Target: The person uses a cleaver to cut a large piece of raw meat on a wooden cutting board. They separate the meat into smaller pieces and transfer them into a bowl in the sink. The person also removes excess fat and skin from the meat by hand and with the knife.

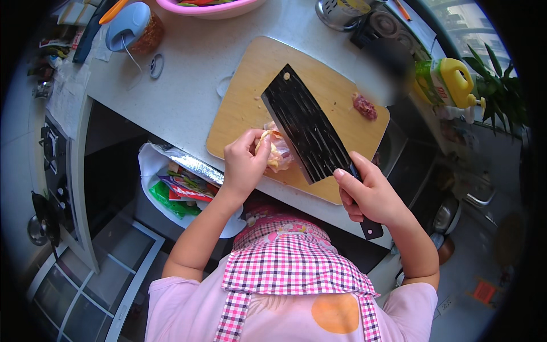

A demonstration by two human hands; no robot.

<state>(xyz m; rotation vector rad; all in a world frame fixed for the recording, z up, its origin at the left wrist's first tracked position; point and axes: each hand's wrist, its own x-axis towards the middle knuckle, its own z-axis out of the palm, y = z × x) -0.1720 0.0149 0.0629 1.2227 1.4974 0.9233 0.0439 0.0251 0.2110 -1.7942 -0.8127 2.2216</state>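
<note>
A broad black cleaver (310, 128) is in my right hand (367, 191), its fingers wrapped round the handle. The blade hangs tilted over a wooden cutting board (242, 97) and hides part of what lies under it. My left hand (246, 158) pinches a piece of raw chicken (277, 153) with yellowish skin at the board's near left edge. The blade's edge is right beside that chicken; whether they touch I cannot tell. A small dark red piece of raw meat (364, 107) lies at the board's right side.
A bin (149, 196) with wrappers stands below the counter edge at left. Beyond the board are a pink basin (211, 10), a blue-lidded jar (128, 28) and a metal holder (333, 17). A yellow bottle (456, 82) stands at right, above the sink (407, 165).
</note>
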